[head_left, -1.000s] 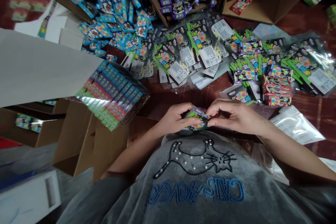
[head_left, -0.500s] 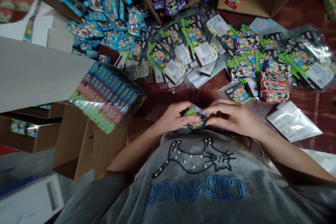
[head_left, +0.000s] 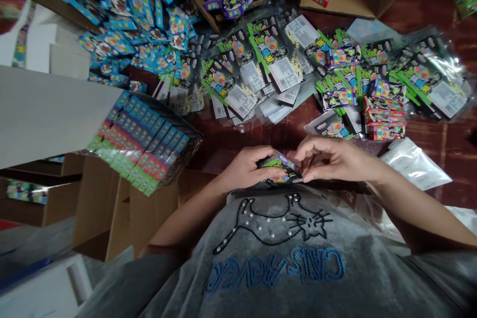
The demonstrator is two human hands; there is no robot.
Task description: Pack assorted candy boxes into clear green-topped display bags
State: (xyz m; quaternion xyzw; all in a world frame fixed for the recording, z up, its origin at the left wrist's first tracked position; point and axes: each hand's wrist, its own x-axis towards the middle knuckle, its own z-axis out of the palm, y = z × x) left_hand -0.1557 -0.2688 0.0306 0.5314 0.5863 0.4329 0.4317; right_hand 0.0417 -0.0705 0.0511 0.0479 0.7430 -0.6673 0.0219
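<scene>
While the left hand (head_left: 250, 169) grips a printed packet (head_left: 290, 171) just below right of the frame's centre, apparently leaving one end exposed, the right hand (head_left: 330, 161) curls there, its hold unclear; red boxes (head_left: 387, 132) sit nearby at right, seemingly for easy reach.

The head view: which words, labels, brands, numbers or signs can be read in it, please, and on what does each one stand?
"CATS": grey shirt, upside down in view.
"4EVER": same shirt; first sign uncertain.
Held box: too small and blurred to read.
Black-and-green packets: characters too blurred.
White barcode labels: too small.
Blue boxes, purple boxes, red boxes: unreadable.
No brand can be read.
</scene>
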